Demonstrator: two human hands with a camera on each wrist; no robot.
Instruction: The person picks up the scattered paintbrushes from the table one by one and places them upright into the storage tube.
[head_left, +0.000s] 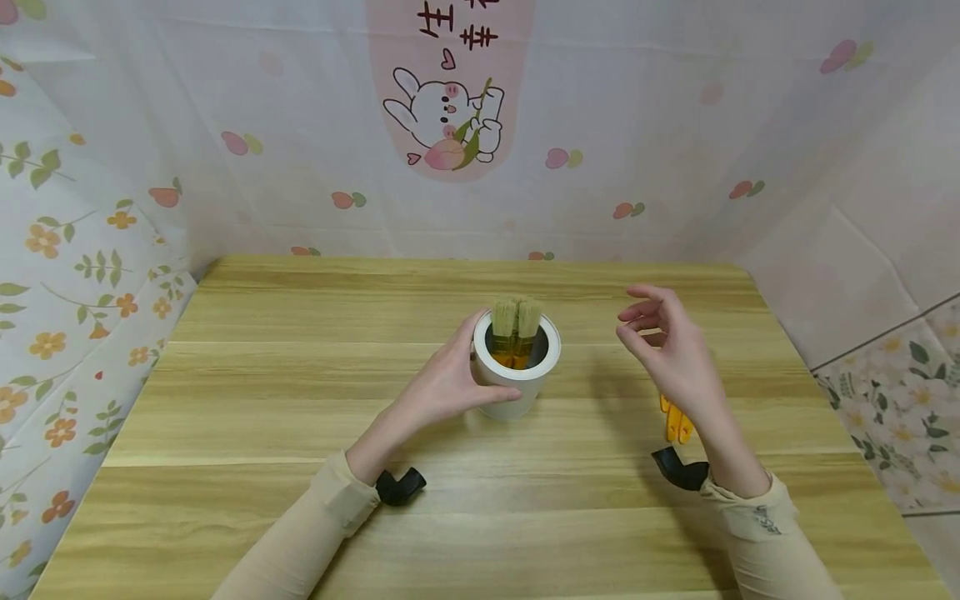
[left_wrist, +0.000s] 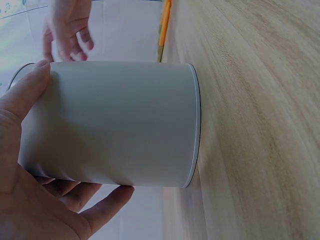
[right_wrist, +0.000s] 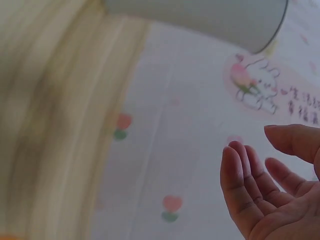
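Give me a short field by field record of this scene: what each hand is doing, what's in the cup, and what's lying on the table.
Left hand: grips the side of the white cylindrical cup
Right hand: raised beside the cup, fingers loosely curled, holding nothing
Cup contents: two brushes, bristles up, orange handles inside
Cup position: upright on the wooden table
Also on table: orange item, partly hidden under the right wrist

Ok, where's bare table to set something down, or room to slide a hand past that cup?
Bare wood lies behind the white cup up to the back wall, and across the table's left side. Tighter: the left hand grips the cup, and the right hand hangs over an orange item on the right.
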